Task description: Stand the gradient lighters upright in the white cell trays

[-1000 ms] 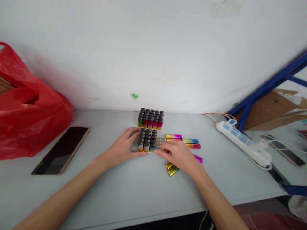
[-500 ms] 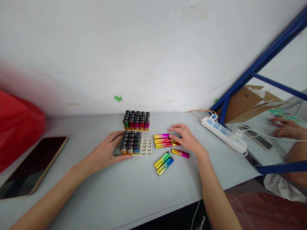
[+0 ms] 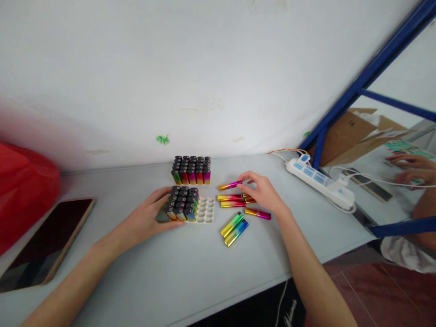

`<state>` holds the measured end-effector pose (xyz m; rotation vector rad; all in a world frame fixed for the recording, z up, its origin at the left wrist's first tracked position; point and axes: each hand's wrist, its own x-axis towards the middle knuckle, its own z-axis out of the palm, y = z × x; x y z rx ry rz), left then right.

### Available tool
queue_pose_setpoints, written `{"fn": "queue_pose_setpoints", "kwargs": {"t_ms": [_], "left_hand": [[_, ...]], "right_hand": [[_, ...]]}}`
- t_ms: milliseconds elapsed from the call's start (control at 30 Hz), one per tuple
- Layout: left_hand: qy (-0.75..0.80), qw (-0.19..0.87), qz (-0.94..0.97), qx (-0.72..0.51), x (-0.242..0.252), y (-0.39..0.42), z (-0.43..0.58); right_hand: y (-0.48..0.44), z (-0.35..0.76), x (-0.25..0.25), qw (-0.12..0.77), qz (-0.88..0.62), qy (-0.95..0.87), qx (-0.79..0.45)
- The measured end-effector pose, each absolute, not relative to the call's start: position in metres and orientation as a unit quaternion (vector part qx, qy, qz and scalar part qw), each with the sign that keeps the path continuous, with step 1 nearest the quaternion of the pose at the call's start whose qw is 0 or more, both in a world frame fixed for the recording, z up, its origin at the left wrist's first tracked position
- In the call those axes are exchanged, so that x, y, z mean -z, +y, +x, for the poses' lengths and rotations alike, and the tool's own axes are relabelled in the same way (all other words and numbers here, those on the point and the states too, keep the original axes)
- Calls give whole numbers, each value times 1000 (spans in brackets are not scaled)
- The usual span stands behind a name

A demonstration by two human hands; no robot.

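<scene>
My left hand is wrapped round the left end of a white tray with round-cornered slots. Black-topped lighters stand upright in its left part; slots on its right side are bare. Between thumb and fingers, my right hand pinches the black-topped end of a magenta-and-gold lighter, its gold end pointing left. Below that hand lie red-and-gold lighters, a magenta one, a green one and a blue one.
Behind the tray stands a full block of upright lighters. A phone and a red bag are at left. To the right are a power strip, a blue metal frame, a cardboard box and another person's hands.
My right hand has taken hold of the magenta-and-gold lighter and shifted it up, away from the red ones. My left hand stays on the tray, which now tilts slightly.
</scene>
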<state>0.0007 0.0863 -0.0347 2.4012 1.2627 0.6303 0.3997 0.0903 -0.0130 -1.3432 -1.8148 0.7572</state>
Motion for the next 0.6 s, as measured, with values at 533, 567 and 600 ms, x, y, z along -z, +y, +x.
{"fn": "queue_pose_setpoints", "kwargs": {"t_ms": [533, 567, 600], "left_hand": [[441, 173, 855, -211, 39, 83, 0], [443, 172, 854, -210, 39, 83, 0], [444, 171, 855, -207, 38, 83, 0]], "right_hand": [[80, 379, -21, 599, -440, -390, -544], [78, 374, -21, 580, -444, -408, -547], [77, 369, -20, 557, -456, -425, -549]]}}
